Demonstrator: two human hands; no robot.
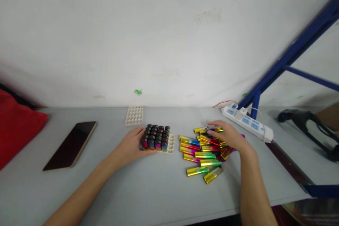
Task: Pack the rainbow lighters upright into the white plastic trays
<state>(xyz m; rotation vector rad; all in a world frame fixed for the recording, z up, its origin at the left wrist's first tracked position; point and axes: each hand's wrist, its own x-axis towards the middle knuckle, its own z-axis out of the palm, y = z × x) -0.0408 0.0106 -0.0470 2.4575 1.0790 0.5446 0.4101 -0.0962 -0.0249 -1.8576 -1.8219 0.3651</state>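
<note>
A white tray [171,143] with round holes lies mid-table, filled with several upright colourful lighters [156,137] with black tops. My left hand [131,145] rests against the tray's left side, fingers curled around its near edge. To the right is a loose pile of shiny gold and rainbow lighters [202,152] lying flat. My right hand [230,135] lies over the far right part of the pile, fingers bent down onto the lighters; what it grips is hidden.
A second, empty white tray [134,115] lies behind. A dark phone [71,143] lies at the left, beside a red bag [16,125]. A white power strip [247,122] and a blue metal frame [286,63] stand at the right.
</note>
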